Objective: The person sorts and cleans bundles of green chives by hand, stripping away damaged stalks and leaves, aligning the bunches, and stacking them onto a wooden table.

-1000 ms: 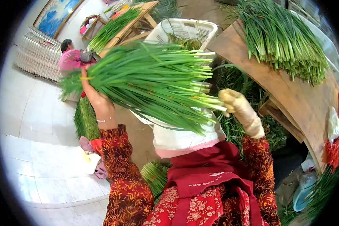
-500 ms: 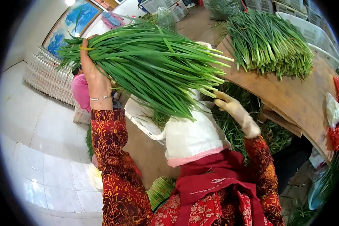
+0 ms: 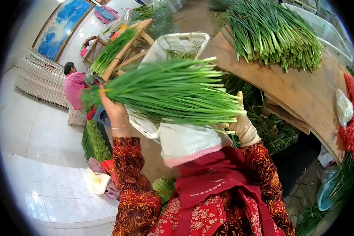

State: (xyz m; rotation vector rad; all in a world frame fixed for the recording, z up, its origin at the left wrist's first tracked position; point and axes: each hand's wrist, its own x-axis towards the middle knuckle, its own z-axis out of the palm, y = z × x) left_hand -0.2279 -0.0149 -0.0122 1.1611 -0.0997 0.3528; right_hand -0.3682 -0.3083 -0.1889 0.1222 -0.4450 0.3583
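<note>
Spreading around two o'clock, a brown wooden table (image 3: pixel 295 94) lies beyond the bundle of long green stalks (image 3: pixel 173 96), which is held up across the middle with leaf tips toward nine o'clock and pale ends toward three. A heaped pile of stalks (image 3: pixel 273 37) rests on the table at one o'clock, and a white basket (image 3: pixel 155 51) sits at twelve. At nine o'clock the left hand (image 3: pixel 113 106) grips the bundle's leafy end, its fingers mostly hidden, while at three the gloved right hand (image 3: pixel 244 128) cups the pale ends, thumb and fingers wide apart, and a small yellow band (image 3: pixel 106 91) shows by the left thumb.
</note>
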